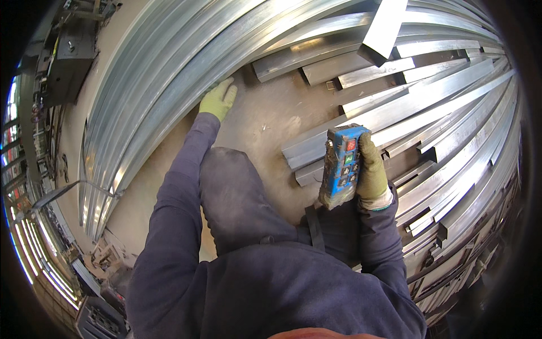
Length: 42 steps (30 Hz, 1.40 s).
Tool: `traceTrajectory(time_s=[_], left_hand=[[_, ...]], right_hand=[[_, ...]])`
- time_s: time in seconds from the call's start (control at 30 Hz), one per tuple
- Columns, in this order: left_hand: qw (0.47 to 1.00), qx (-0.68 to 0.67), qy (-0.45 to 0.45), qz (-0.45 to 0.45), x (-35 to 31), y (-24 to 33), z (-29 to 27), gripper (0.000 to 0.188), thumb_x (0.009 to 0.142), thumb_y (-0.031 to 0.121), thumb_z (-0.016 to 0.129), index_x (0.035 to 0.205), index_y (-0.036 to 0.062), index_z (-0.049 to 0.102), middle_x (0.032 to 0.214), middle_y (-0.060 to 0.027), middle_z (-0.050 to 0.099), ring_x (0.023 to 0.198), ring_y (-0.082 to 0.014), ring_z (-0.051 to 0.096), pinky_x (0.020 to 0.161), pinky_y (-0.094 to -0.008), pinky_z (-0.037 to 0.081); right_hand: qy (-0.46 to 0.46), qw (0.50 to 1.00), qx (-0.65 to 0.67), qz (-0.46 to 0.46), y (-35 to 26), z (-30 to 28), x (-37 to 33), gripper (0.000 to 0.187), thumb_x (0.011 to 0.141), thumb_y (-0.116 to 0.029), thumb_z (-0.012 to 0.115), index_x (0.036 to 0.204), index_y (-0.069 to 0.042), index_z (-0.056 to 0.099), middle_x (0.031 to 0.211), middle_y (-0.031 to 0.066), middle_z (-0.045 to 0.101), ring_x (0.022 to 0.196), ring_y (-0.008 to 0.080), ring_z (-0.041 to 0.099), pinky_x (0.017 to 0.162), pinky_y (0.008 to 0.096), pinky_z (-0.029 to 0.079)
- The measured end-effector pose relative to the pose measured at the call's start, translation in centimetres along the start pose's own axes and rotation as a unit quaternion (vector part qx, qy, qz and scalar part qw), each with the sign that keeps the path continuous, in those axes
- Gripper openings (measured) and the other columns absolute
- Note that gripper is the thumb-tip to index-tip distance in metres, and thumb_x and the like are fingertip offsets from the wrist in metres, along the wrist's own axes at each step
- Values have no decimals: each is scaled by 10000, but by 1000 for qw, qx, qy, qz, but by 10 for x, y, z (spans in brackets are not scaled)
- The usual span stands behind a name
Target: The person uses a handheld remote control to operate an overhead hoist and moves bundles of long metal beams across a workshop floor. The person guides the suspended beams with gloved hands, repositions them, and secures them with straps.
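The remote (343, 161) sits at three o'clock, your right hand's (372, 172) fingers wrapped around it. At eleven, your left hand (218, 100) touches the long beams' (169, 85) edge, finger opening unclear; bare floor (265, 116) opens at twelve, bordered by tubes (389, 110) toward two.

Glare on metal tubes (440, 88), black fisheye rim

Blk box (70, 70) approx 10 o'clock; brn scraps (105, 255) nr 8 o'clock; bright light strips (51, 277) same dir, further out.
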<state>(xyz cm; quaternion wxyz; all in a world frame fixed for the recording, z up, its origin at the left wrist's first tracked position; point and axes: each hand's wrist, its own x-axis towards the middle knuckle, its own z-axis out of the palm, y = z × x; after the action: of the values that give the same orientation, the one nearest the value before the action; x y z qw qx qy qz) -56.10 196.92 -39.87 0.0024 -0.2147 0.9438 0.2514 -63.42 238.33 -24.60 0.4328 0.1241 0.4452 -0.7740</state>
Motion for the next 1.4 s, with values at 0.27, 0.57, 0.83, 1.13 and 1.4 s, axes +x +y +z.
traceTrajectory(time_s=[0.27,0.57,0.83,1.13,1.4], left_hand=[[997,-50,41,-52,5,-2,6,398,1021,427,616,1279,142,722,1211,-209,719,1179,-386,665,1026,-435,505],[982,-130,89,-105,20,-16,14,421,1021,418,649,1226,64,749,1147,-164,764,1093,-276,729,984,-360,526],[977,-132,124,-116,27,1,-5,425,1026,386,672,1244,27,737,1124,-99,774,1056,-178,692,975,-308,507],[981,-27,191,-23,30,4,-17,413,1034,453,577,1186,101,730,1107,-198,738,1059,-401,686,933,-449,534],[986,42,164,-2,45,8,-24,482,1022,464,592,1329,101,676,1237,-185,720,1181,-355,671,1048,-415,498]], right_hand=[[1,1000,-6,-20,-11,-3,-16,584,1006,-539,619,1276,-22,628,1077,108,740,904,182,727,799,317,604],[42,998,33,-21,-10,-14,-31,580,985,-516,670,1311,-39,620,1104,117,738,919,214,734,807,352,619],[98,994,-21,-41,-4,-19,-29,546,1020,-499,619,1333,-53,602,1109,125,730,918,232,728,821,364,611],[32,999,26,-22,4,-29,-32,645,1055,-498,564,1485,-25,481,1280,124,660,1096,229,669,951,369,555],[54,998,-5,-37,4,-36,-37,654,1030,-531,591,1424,-10,545,1258,116,666,1071,226,666,935,375,552]])
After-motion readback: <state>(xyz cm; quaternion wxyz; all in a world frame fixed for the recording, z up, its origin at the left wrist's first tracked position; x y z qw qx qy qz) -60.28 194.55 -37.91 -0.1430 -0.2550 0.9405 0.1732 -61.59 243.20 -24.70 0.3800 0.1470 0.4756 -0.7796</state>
